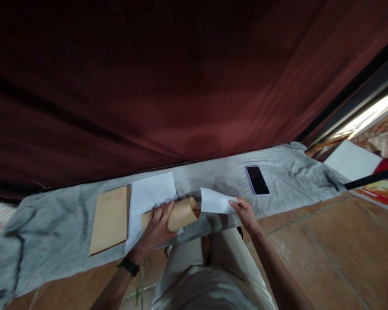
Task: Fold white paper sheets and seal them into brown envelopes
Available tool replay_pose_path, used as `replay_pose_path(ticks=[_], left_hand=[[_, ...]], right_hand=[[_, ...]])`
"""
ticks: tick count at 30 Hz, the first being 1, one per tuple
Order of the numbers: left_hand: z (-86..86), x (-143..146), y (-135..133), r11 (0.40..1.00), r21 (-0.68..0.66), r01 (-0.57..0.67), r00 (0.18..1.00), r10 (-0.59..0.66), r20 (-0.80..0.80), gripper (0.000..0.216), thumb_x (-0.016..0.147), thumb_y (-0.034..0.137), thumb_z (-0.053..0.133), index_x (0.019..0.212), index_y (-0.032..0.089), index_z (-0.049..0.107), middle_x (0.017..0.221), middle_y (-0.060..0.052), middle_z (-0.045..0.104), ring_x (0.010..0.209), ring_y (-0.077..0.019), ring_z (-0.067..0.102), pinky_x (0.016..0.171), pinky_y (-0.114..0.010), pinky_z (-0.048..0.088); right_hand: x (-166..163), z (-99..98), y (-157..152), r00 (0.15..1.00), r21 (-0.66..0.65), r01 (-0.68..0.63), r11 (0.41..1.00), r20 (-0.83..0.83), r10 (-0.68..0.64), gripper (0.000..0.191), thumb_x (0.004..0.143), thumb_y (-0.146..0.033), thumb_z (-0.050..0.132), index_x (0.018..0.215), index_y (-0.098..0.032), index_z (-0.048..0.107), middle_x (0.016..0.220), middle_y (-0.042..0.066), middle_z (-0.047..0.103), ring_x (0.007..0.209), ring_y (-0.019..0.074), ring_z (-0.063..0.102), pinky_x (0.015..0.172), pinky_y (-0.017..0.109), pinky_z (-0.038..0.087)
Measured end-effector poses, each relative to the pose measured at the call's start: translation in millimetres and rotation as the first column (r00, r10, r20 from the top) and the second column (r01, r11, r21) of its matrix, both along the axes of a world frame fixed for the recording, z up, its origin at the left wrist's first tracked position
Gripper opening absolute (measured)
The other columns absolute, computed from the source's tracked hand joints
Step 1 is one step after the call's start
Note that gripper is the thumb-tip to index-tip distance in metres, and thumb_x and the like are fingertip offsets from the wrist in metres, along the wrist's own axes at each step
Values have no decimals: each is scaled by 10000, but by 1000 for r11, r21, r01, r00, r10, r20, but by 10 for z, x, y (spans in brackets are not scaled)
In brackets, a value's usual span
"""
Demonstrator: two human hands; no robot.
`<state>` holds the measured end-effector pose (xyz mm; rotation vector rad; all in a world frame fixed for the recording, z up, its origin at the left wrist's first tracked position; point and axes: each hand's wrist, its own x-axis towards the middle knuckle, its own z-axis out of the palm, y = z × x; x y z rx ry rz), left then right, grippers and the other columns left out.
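Observation:
A brown envelope (183, 213) lies near the front edge of the grey cloth, its bulging mouth facing right. My left hand (157, 226) is over its left part, fingers along the far side and thumb along the near side, gripping it. In my right hand (243, 211), pinched between thumb and fingers at its right end, is a folded white sheet of paper (215, 200). The sheet's left end is just beside the envelope's mouth. White paper (151, 189) lies flat, partly under the envelope and my left hand.
A stack of brown envelopes (110, 219) lies at the left on the grey cloth (58, 224). A phone (258, 181) rests on the cloth at the right. Dark red fabric (194, 86) hangs behind. A white box-like object (354, 160) stands at far right, above the tiled floor (310, 241).

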<state>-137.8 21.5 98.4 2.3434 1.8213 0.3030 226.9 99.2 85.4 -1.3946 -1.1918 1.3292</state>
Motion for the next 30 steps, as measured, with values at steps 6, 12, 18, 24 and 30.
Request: replay_pose_path(ticks=[6, 12, 18, 24, 30], left_hand=[[3, 12, 9, 999, -39, -5, 1000, 5, 3, 1092, 695, 362, 739, 1595, 194, 144, 1454, -187, 485, 1400, -384, 406, 1197, -597, 230], [-3, 10, -13, 1000, -6, 11, 1000, -11, -9, 1060, 722, 380, 729, 1595, 208, 154, 1427, -169, 509, 1385, -379, 420, 1200, -601, 218], [-36, 18, -28, 999, 48, 16, 999, -13, -50, 1035, 740, 432, 723, 1585, 196, 174, 1458, -186, 485, 1387, -397, 417, 1200, -616, 190], [1, 39, -27, 997, 71, 32, 996, -25, -91, 1006, 749, 416, 713, 1577, 170, 196, 1460, -204, 490, 1381, -400, 428, 1190, -617, 196], [5, 53, -26, 996, 70, 55, 997, -50, -63, 1057, 706, 417, 747, 1581, 170, 206, 1483, -205, 458, 1394, -405, 406, 1199, -612, 177]], right_hand=[[-172, 120, -91, 993, 16, -110, 994, -46, 110, 395, 771, -551, 694, 979, -231, 798, 1034, 68, 774, 990, 278, 671, 910, 407, 500], [-154, 27, -84, 969, -48, -247, 968, 5, 247, 423, 799, -544, 640, 977, -193, 793, 896, 44, 770, 795, 225, 667, 740, 336, 509], [-85, 102, 27, 893, 0, -406, 914, 211, 397, 308, 827, -379, 552, 915, -206, 791, 824, 31, 751, 781, 211, 662, 712, 304, 499], [-82, 172, 123, 839, -35, -468, 883, 294, 457, 290, 826, -395, 529, 668, -193, 664, 618, 1, 619, 585, 149, 537, 557, 251, 400], [-192, 88, 48, 881, -59, -436, 898, 177, 439, 347, 827, -482, 538, 651, -194, 616, 584, -10, 531, 577, 139, 464, 529, 246, 367]])
